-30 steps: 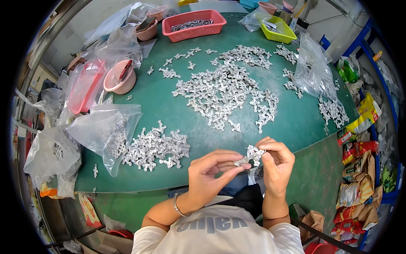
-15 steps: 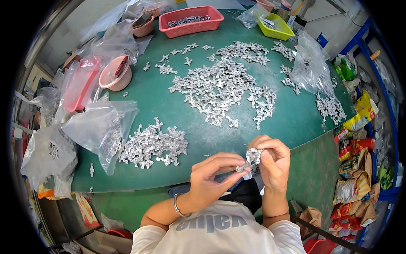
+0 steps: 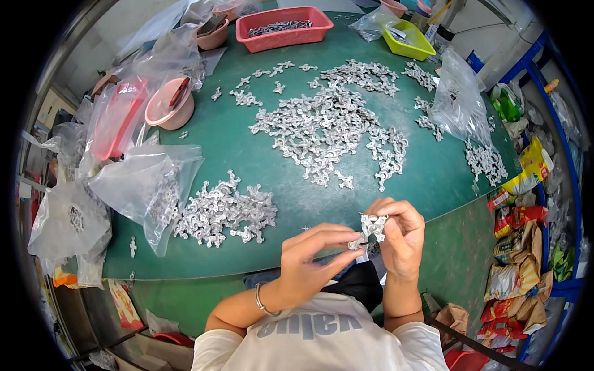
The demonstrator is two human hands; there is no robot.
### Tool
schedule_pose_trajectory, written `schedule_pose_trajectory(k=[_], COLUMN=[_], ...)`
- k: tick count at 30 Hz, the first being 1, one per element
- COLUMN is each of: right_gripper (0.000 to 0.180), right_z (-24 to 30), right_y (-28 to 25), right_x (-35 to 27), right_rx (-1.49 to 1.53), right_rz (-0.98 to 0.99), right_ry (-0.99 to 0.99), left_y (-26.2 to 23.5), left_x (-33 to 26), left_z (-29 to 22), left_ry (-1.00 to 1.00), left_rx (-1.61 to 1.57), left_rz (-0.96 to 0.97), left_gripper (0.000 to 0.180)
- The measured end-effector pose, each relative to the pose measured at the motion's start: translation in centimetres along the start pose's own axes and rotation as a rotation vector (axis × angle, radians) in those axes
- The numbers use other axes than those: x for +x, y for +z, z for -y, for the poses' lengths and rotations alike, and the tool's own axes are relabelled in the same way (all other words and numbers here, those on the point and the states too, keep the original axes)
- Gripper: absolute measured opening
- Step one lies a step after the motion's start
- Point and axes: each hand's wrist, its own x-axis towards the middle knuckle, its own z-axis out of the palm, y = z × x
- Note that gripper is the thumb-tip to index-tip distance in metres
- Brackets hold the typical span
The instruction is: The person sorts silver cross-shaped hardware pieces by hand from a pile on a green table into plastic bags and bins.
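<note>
Between my hands, just off the table's near edge, is a silver metal casting (image 3: 375, 226) with lobed, knobbly ends. My right hand (image 3: 402, 238) pinches it between thumb and fingers at its right side. The fingertips of my left hand (image 3: 315, 250) are closed on a small silver metal part (image 3: 356, 242) at the lower left of the casting. I cannot tell whether the two are joined. A pile of similar castings (image 3: 226, 211) lies to the left of my hands. A larger heap (image 3: 322, 130) spreads over the middle of the green table (image 3: 216, 139).
Clear plastic bags (image 3: 148, 185) lie along the left side beside a pink bowl (image 3: 170, 105) with a red-handled tool. A red tray (image 3: 284, 38) of metal parts and a yellow-green basket (image 3: 409, 44) stand at the back. Another bag (image 3: 461, 99) spills castings at right, near a blue rack (image 3: 572, 179).
The casting has turned slightly between my fingertips, so more of its lobed face shows. My hands have stayed almost in place, and the view has shifted a little.
</note>
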Motion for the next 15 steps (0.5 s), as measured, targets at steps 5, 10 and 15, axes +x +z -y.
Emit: schedule_pose_trajectory(k=[5, 10, 15], right_gripper=[0.010, 0.011, 0.010], right_z=[-0.1, -0.1, -0.4], right_y=[0.2, 0.5, 0.2], right_x=[0.3, 0.3, 0.3], right_rx=[0.063, 0.053, 0.187], right_rz=[-0.016, -0.058, -0.045], right_ry=[0.020, 0.071, 0.148], left_y=[-0.6, -0.5, -1.2], left_x=[0.2, 0.3, 0.5], left_z=[-0.2, -0.4, -0.2], left_ry=[-0.299, -0.373, -0.580], left_rx=[-0.328, -0.368, -0.523], left_rz=[0.033, 0.005, 0.032], left_gripper=[0.015, 0.012, 0.015])
